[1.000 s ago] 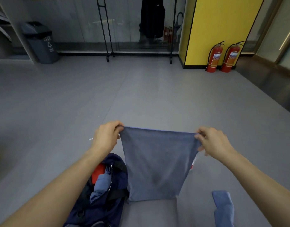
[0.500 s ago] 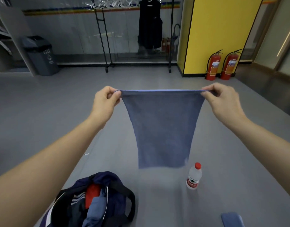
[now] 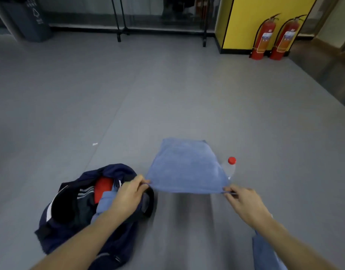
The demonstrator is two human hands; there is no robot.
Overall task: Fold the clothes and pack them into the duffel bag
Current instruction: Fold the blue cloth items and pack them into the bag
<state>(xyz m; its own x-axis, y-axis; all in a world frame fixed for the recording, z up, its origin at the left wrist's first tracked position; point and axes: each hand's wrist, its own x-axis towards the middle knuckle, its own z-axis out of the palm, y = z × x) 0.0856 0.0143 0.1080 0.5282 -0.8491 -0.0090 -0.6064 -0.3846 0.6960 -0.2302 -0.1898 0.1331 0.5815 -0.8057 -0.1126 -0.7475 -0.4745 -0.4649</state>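
A blue cloth [image 3: 186, 168] spreads out flat and low over the grey floor, its far edge away from me. My left hand [image 3: 128, 193] pinches its near left corner and my right hand [image 3: 243, 199] pinches its near right corner. To the left lies the open navy duffel bag [image 3: 70, 228], with red, striped dark and light blue clothes inside; my left forearm crosses over it. Another blue garment [image 3: 265, 252] lies at the bottom right, partly under my right arm.
A clear water bottle with a red cap [image 3: 231, 166] stands just right of the cloth, partly hidden by it. Far back are a clothes rack [image 3: 119, 20], a grey bin [image 3: 33, 20], a yellow wall panel [image 3: 245, 22] and two red fire extinguishers [image 3: 273, 38].
Both hands have come down from chest height, swinging the blue cloth forward and low over the floor. My view has tilted down.
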